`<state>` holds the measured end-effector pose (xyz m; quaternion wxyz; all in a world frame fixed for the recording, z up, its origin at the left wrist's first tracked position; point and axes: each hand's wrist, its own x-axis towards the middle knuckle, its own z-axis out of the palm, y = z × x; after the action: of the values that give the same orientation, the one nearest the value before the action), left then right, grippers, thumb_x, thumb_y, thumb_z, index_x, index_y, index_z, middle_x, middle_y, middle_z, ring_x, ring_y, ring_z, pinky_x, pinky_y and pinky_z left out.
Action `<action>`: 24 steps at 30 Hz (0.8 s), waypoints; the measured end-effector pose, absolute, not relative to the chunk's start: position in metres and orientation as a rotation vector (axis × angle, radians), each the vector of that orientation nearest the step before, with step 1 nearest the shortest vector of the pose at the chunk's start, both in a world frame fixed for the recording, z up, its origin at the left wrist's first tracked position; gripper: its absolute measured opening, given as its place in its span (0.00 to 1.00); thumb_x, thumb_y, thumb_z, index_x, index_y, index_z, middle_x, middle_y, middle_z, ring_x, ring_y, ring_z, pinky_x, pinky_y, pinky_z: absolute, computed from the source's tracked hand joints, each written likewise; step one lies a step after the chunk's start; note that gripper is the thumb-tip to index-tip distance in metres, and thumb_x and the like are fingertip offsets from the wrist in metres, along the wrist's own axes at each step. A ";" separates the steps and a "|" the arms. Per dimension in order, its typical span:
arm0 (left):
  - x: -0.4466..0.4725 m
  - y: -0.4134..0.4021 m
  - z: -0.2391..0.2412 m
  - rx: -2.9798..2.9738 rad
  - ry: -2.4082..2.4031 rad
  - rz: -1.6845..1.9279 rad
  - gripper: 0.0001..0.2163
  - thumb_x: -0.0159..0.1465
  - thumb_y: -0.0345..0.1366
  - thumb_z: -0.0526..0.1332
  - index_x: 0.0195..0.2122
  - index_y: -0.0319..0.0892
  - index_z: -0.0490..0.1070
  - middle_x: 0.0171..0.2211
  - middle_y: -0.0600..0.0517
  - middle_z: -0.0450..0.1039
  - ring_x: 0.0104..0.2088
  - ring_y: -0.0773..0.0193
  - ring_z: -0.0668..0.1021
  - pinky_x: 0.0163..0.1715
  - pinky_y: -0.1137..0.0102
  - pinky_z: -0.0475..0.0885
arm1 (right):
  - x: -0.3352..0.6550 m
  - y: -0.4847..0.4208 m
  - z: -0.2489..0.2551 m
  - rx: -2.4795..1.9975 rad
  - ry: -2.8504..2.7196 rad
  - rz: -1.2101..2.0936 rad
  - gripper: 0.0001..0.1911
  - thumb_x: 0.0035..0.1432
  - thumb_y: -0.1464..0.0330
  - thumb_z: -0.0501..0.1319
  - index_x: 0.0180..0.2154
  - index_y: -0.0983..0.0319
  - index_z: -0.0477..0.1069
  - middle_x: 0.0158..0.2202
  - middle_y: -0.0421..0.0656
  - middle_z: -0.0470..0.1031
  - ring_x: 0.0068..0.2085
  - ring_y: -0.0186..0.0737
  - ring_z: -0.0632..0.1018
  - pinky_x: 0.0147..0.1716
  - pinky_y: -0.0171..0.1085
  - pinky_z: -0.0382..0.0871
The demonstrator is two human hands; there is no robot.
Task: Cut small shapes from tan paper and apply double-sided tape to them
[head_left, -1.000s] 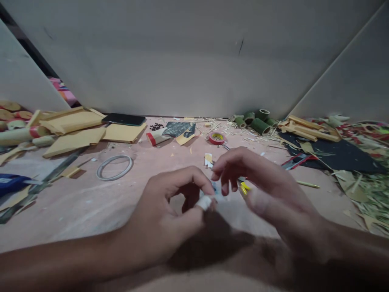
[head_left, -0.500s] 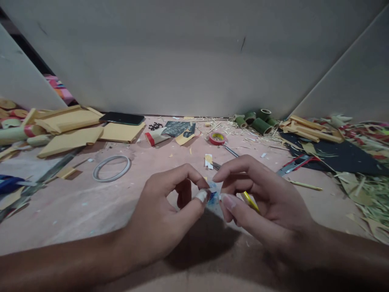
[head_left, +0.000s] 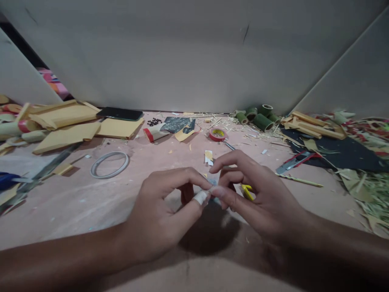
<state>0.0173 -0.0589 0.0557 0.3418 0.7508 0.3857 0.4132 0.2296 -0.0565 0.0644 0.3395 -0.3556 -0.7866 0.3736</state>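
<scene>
My left hand (head_left: 165,211) and my right hand (head_left: 258,194) meet at the middle of the pinkish table (head_left: 127,202). Both pinch one small pale, clear scrap (head_left: 213,184) between thumb and fingertips; I cannot make out what it is. White tape wraps my left thumb tip (head_left: 201,197). A yellow-handled tool (head_left: 246,191) shows under the fingers of my right hand; only its yellow end is visible.
A grey ring (head_left: 109,164) lies at left, near tan cardboard sheets (head_left: 68,136) and a black phone (head_left: 120,114). A red tape roll (head_left: 217,134), green bamboo tubes (head_left: 258,117), wood strips, a black sheet (head_left: 340,152) and shavings lie behind and right. Grey walls close the back.
My hands have drawn closer together, fingertips now touching on the small scrap. The blue spot seen between them half a second ago is hidden now. The view shifted slightly.
</scene>
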 end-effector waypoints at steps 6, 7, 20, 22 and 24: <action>0.018 -0.053 0.051 1.750 1.014 1.074 0.03 0.65 0.32 0.66 0.35 0.43 0.81 0.29 0.53 0.80 0.22 0.71 0.75 0.23 0.76 0.71 | 0.228 -0.044 0.065 -0.934 -1.972 1.032 0.08 0.69 0.69 0.64 0.46 0.58 0.66 0.30 0.34 0.73 0.30 0.33 0.74 0.31 0.34 0.68; 0.018 -0.052 0.051 1.719 1.039 1.077 0.03 0.64 0.32 0.66 0.34 0.42 0.81 0.28 0.53 0.80 0.21 0.72 0.74 0.21 0.77 0.71 | 0.228 -0.043 0.066 -0.933 -1.956 1.045 0.08 0.68 0.69 0.65 0.46 0.58 0.67 0.31 0.35 0.73 0.31 0.32 0.74 0.31 0.33 0.69; 0.025 -0.050 0.052 1.272 0.986 0.898 0.08 0.62 0.39 0.70 0.31 0.41 0.76 0.23 0.56 0.74 0.18 0.72 0.71 0.16 0.79 0.68 | 0.230 -0.063 0.073 -0.689 -1.687 1.296 0.13 0.67 0.76 0.63 0.51 0.55 0.72 0.48 0.41 0.83 0.37 0.33 0.79 0.28 0.31 0.71; 0.024 -0.053 0.051 1.205 0.909 0.903 0.08 0.64 0.41 0.68 0.34 0.42 0.77 0.25 0.55 0.75 0.18 0.72 0.71 0.14 0.79 0.68 | 0.230 -0.064 0.071 -0.698 -1.658 1.343 0.15 0.67 0.75 0.64 0.52 0.54 0.71 0.50 0.41 0.83 0.32 0.30 0.77 0.29 0.31 0.72; 0.022 -0.055 0.049 1.164 0.847 0.916 0.08 0.67 0.41 0.66 0.36 0.43 0.78 0.27 0.56 0.76 0.16 0.74 0.71 0.13 0.80 0.66 | 0.230 -0.065 0.071 -0.707 -1.616 1.395 0.15 0.67 0.74 0.65 0.52 0.53 0.71 0.51 0.40 0.82 0.30 0.29 0.75 0.29 0.31 0.73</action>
<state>0.0224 -0.0547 0.0493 0.6575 0.5141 0.3738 0.4045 0.2301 -0.0645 0.0706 0.4317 -0.2835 -0.6482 0.5596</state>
